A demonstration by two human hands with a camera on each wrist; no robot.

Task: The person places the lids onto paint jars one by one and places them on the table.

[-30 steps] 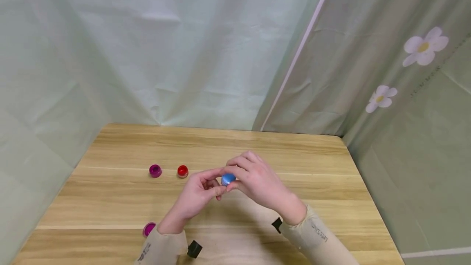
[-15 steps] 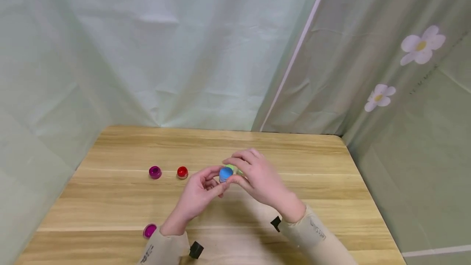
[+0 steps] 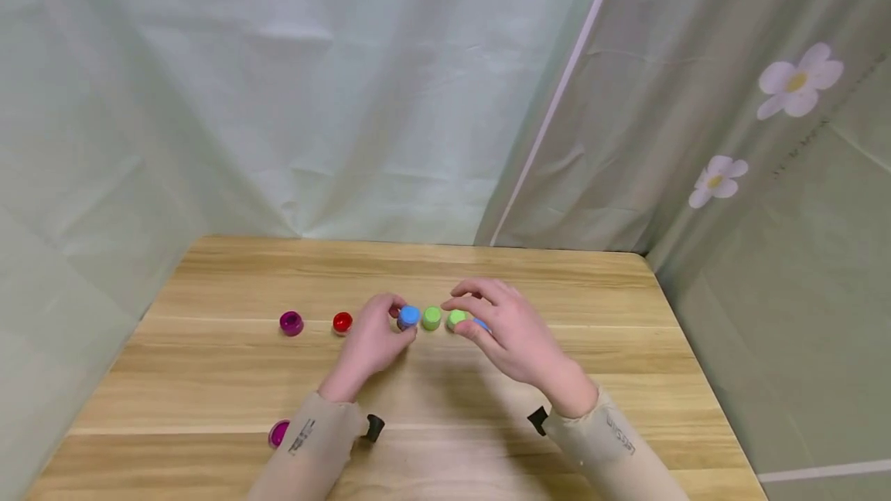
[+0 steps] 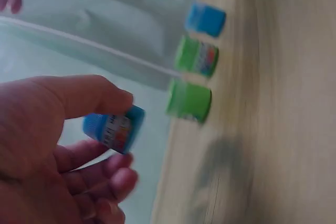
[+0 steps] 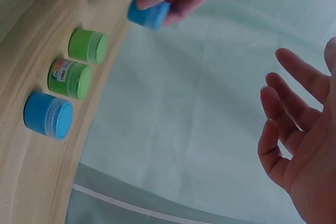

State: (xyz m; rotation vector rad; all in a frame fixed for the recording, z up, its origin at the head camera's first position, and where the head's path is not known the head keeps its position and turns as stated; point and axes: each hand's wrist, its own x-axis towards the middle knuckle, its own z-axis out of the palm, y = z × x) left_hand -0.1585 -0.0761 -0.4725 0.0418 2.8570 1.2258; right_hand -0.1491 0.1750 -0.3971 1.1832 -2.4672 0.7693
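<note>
My left hand [image 3: 374, 339] pinches a small blue paint jar [image 3: 409, 317] between thumb and fingers. In the left wrist view this blue jar [image 4: 116, 131] has a printed label and sits tilted in the grip. Right of it stand two green jars [image 3: 431, 318] [image 3: 456, 319], then a second blue jar [image 3: 480, 324], partly hidden by my right hand [image 3: 511, 331]. The right wrist view shows these green jars [image 5: 88, 45] and the second blue jar [image 5: 48, 115] side by side on the table. Nothing is in my right hand [image 5: 299, 124]; its fingers are loosely bent.
Left of my left hand, a red jar [image 3: 342, 322] and a purple jar [image 3: 291, 323] stand on the wooden table [image 3: 209, 377]. Another purple round piece [image 3: 279, 433] lies by my left sleeve, partly covered. A pale curtain [image 3: 390, 99] hangs behind the table.
Both hands were together at the blue jar. My left hand has carried it left and away from me, toward the row; my right hand has let go and moved right, uncovering the green jars.
</note>
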